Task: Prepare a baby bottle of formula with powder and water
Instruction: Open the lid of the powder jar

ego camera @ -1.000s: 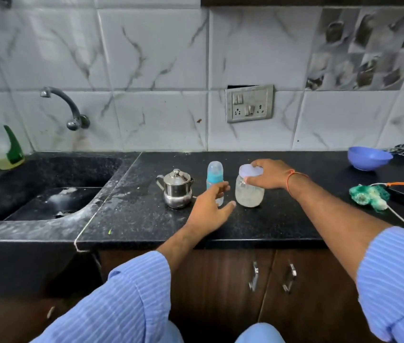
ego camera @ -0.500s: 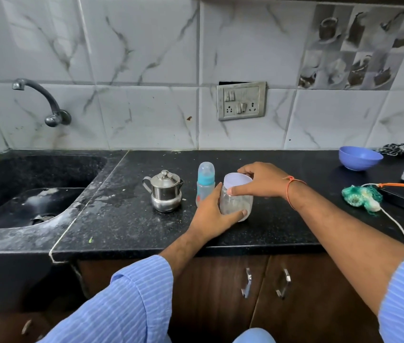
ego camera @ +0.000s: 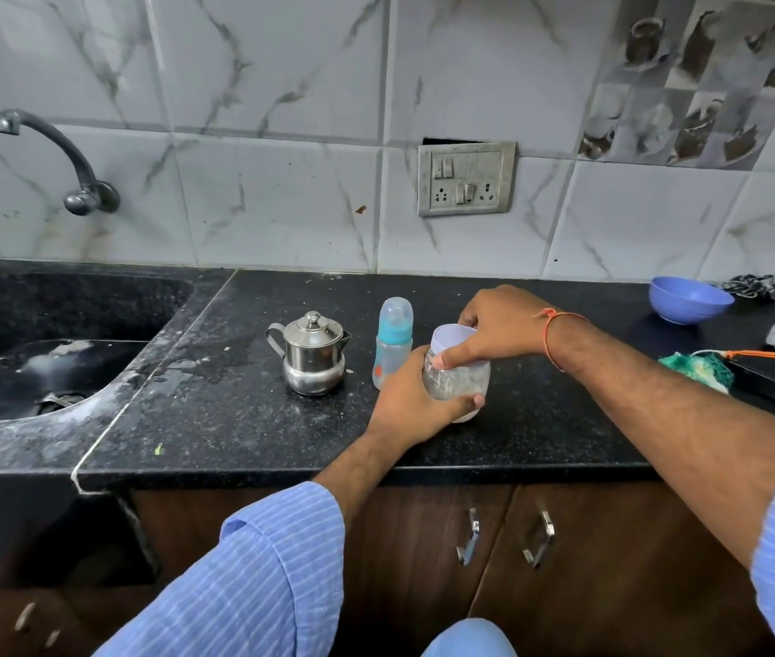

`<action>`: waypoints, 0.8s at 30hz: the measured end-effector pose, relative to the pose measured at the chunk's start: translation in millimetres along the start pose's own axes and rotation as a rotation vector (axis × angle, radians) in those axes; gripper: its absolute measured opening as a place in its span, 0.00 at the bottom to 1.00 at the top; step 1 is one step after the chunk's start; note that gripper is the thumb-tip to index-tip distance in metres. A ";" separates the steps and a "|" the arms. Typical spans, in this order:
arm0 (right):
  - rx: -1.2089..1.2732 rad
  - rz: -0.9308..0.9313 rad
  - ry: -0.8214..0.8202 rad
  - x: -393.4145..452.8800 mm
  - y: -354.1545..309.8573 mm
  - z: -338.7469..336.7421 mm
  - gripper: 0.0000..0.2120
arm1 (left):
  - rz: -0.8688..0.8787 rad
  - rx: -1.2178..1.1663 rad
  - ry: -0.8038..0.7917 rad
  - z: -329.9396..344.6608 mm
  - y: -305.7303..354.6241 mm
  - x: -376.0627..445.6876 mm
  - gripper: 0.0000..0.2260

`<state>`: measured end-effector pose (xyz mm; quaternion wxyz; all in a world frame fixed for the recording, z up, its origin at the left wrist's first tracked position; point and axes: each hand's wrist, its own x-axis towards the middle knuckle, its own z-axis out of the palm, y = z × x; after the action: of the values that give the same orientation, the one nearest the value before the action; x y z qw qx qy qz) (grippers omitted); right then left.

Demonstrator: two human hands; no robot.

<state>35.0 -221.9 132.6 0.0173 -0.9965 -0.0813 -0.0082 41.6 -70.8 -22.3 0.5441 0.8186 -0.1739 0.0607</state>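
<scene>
Judging by how things lie, the job is barely begun. At the centre of the frame the left hand (ego camera: 411, 403) wraps round the belly of the clear powder jar (ego camera: 456, 381), which looks tipped a little off the counter (ego camera: 234, 419), though I cannot be sure its base is clear of it. The right hand (ego camera: 494, 331) comes over from above, thumb and fingers pinching the pale lilac lid (ego camera: 453, 338). I would guess the lid is being worked off, but whether it is loose yet I cannot tell. White powder clings to the jar's inner wall and lies in the bottom.

Just left of the jar stands the baby bottle (ego camera: 394, 346), upright, its clear cap and blue collar on. It looks empty, so neither powder nor water has gone in. Further left sits the small lidded steel pot (ego camera: 312, 355), presumably holding the water; its contents are hidden. At the far right a blue bowl (ego camera: 689, 300) stands well apart, and nothing shows inside it.

Left to do: uncap the bottle, measure powder, pour water, close and mix.
</scene>
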 end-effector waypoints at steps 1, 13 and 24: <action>-0.006 -0.009 -0.009 0.1 0.0 -1.9 0.41 | 0.001 0.009 0.005 0.8 0.2 0.2 0.38; -0.054 -0.243 -0.233 13.4 10.1 -23.9 0.29 | -0.020 0.012 0.024 0.7 -1.5 0.6 0.34; -0.124 -0.045 -0.371 18.6 -8.1 -38.7 0.41 | -0.001 0.038 0.015 0.0 1.7 -4.4 0.35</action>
<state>51.5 -212.3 171.9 -0.0595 -0.9781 -0.1048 0.1700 37.0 -70.5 -22.1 0.5297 0.8284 -0.1684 0.0699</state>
